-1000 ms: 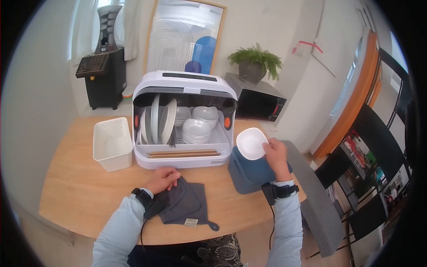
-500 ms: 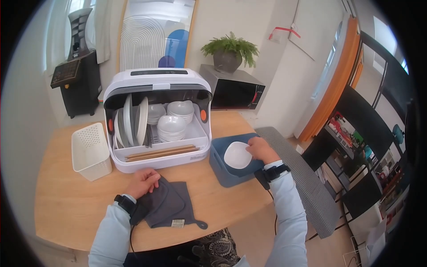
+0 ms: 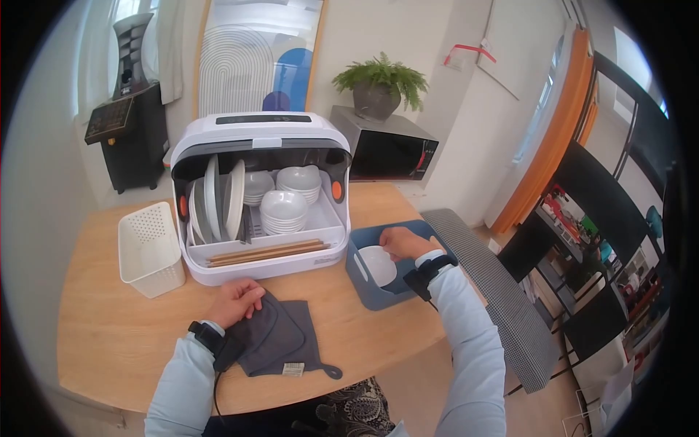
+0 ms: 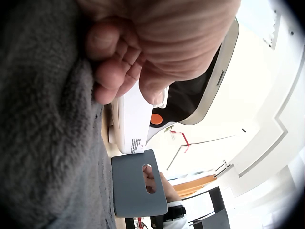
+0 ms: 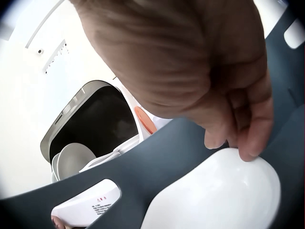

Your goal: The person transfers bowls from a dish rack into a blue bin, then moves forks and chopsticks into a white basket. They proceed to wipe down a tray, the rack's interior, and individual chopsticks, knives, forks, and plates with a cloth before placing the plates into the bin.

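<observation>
In the head view, my right hand (image 3: 405, 244) reaches into a blue bin (image 3: 378, 297). Its thumb and fingers pinch the rim of a white, rounded-square bowl (image 3: 377, 266), which tilts inside the bin. The right wrist view shows the fingertips at the edge of this bowl (image 5: 219, 191). My left hand (image 3: 237, 301) rests at the upper left corner of a folded grey cloth (image 3: 280, 339) on the table. Up close in the left wrist view, its fingers (image 4: 110, 74) curl loosely beside the cloth (image 4: 47, 124), with nothing visible between them.
A white countertop dishwasher (image 3: 266, 269) stands open at the middle back, holding plates (image 3: 234, 200), stacked bowls (image 3: 284, 211) and chopsticks (image 3: 266, 253). A white perforated basket (image 3: 151, 251) sits at its left. Behind are a microwave (image 3: 389, 153) and a potted fern (image 3: 378, 87). A checked bench (image 3: 495, 291) stands at right.
My right hand has lowered the white bowl from above the blue bin down into it. The left hand stays at the cloth. The head view has turned to the right.
</observation>
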A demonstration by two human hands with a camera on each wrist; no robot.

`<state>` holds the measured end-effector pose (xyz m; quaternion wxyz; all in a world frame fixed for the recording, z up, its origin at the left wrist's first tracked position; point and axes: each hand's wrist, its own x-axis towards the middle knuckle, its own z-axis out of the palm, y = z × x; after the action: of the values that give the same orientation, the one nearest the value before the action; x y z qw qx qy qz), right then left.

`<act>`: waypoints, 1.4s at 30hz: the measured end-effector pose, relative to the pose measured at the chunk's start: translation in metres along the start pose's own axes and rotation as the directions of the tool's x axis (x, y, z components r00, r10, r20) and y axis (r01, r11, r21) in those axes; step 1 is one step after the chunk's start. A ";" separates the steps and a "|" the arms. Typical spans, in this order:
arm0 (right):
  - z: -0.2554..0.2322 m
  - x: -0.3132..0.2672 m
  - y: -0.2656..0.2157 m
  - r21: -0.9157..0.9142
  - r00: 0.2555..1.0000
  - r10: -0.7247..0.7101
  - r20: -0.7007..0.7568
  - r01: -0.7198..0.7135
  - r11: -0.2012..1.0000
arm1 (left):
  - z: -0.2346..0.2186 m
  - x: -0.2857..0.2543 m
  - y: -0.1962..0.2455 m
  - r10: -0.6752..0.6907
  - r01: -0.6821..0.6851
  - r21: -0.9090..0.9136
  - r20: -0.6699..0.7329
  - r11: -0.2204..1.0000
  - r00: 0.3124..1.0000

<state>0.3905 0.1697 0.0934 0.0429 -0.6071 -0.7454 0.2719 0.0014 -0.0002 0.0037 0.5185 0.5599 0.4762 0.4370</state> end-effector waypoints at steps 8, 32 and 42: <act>-0.024 -0.028 0.017 0.067 0.993 0.010 -0.117 -0.002 0.998 | -0.001 0.001 -0.003 0.026 -0.026 0.019 0.000 0.999 1.000; -0.016 -0.044 0.029 0.049 0.939 0.314 -0.138 -0.310 0.949 | 0.000 0.000 -0.002 0.009 -0.009 0.019 0.000 1.000 1.000; -0.031 -0.062 0.011 -0.045 0.987 0.108 0.116 -0.103 0.994 | 0.000 0.000 0.001 -0.008 0.008 0.012 0.001 1.000 1.000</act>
<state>0.4289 0.1250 0.1312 -0.0278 -0.6292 -0.7186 0.2947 0.0020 -0.0003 0.0051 0.5171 0.5615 0.4806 0.4317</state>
